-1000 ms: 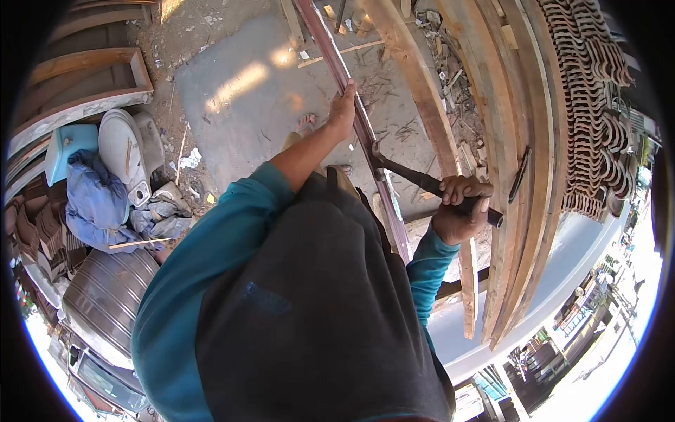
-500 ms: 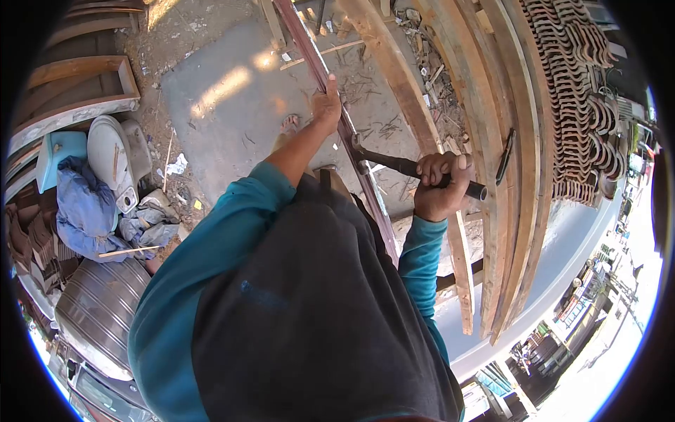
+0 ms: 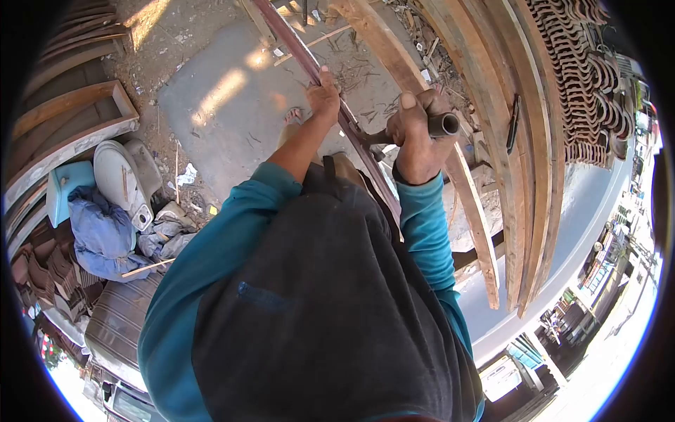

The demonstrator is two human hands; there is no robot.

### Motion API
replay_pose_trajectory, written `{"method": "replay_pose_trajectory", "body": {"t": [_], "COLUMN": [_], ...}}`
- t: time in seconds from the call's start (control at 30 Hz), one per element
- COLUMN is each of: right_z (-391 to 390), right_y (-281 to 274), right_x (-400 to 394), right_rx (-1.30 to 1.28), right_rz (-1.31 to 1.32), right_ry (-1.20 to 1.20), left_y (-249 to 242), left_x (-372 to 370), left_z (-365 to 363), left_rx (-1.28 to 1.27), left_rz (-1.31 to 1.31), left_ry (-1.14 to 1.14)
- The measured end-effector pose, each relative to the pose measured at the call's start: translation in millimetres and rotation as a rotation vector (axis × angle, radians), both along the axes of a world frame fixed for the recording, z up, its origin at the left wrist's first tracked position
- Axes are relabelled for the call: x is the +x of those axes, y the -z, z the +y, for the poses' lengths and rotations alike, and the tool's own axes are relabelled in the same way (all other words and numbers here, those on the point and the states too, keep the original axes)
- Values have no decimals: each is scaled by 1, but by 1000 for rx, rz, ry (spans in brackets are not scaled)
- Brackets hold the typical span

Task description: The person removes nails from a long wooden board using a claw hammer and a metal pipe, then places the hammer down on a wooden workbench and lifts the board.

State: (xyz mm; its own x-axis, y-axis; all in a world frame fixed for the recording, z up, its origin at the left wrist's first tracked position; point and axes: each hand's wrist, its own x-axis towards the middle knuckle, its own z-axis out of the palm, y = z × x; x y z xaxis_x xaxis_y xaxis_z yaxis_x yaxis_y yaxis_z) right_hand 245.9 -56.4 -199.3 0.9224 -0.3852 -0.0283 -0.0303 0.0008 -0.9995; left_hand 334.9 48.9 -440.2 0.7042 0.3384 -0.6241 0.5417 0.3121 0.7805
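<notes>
A long reddish-brown piece of timber [image 3: 290,39] with a pale edge runs from the top down to my waist. My left hand [image 3: 324,97] is closed around it, thumb along its upper side. In my right hand [image 3: 420,141] is a hammer [image 3: 446,125], gripped by its dark tubular handle, whose open end points up toward me. The hammer's head is at the timber, a little nearer to my body than the left hand, and my fist partly hides it.
Long rough beams [image 3: 524,141] lie on the right, with a dark slim tool [image 3: 514,125] on them. Curved roof tiles [image 3: 555,56] are stacked beyond. At left are a wooden frame [image 3: 84,105], a toilet seat [image 3: 116,172] and blue cloth [image 3: 102,228]. Loose nails litter the grey floor [image 3: 211,70].
My right hand has swung the hammer handle up and to the left, so its end now faces me. My left hand keeps its hold on the timber; the view has shifted slightly.
</notes>
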Motion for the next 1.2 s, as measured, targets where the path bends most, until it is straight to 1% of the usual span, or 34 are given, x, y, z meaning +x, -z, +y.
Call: {"method": "replay_pose_trajectory", "body": {"t": [0.03,0.07,0.1,0.13,0.17,0.2,0.23,0.27,0.3,0.4,0.47,0.5,0.53,0.57,0.6,0.63,0.67,0.7,0.73,0.77,0.8,0.87,0.9,0.93,0.97,1.0,1.03,1.07,1.1,1.17,1.2], "right_z": [-10,-23,-60,-92,-123,-141,-151,-153,-160,-154,-146,-144,-141,-134,-130,-126,-119,-108,-100,-91,-78,-47,-36,-28,-19,-7,4,15,26,47,58], "right_y": [9,20,37,47,54,48,36,24,20,11,10,10,11,10,10,11,14,12,15,18,16,3,-2,-2,-1,-8,-14,-26,-37,-29,-22], "right_x": [-11,-16,-38,-63,-92,-117,-136,-148,-159,-168,-169,-164,-162,-157,-154,-150,-143,-133,-125,-119,-112,-103,-102,-104,-104,-100,-95,-88,-81,-75,-73], "right_rx": [103,202,407,439,506,525,434,434,434,354,392,438,423,416,419,416,401,328,324,314,312,239,185,113,45,-63,-157,-185,-200,-219,-242], "right_rz": [-83,-182,-251,-320,-332,-354,-355,-406,-448,-530,-561,-573,-583,-586,-581,-575,-564,-540,-494,-449,-405,-277,-224,-146,-61,-12,62,98,139,158,140], "right_ry": [81,136,173,203,414,487,511,494,467,492,538,548,523,527,463,395,387,371,387,409,412,362,364,309,282,265,244,209,154,150,175], "left_y": [-5,3,12,22,26,24,20,16,13,2,-4,14,26,12,-3,-15,-23,-29,-32,-34,-32,-5,3,97,84,100,106,69,57,19,22], "left_x": [-2,4,8,7,9,12,7,9,12,8,1,-5,-3,-10,-24,-32,-35,-34,-30,-18,1,50,78,129,157,187,221,241,256,284,298], "left_z": [2,4,5,7,9,9,6,5,6,10,21,29,40,51,61,68,74,79,84,88,97,117,139,176,201,220,257,254,261,256,259], "left_rx": [-20,-34,-40,17,81,95,28,-37,-21,-79,-3,214,439,507,577,602,625,638,608,574,491,568,523,575,211,163,80,20,-28,-47,-78], "left_rz": [1,-12,-20,10,40,34,44,39,21,-25,42,32,10,-71,-146,-181,-212,-232,-247,-264,-181,-131,-64,-29,16,-42,48,122,33,61,17], "left_ry": [-41,-79,-109,-61,0,-3,-41,-66,-30,11,158,210,239,273,299,328,361,337,345,360,290,62,95,110,-33,-82,108,34,13,95,75]}}
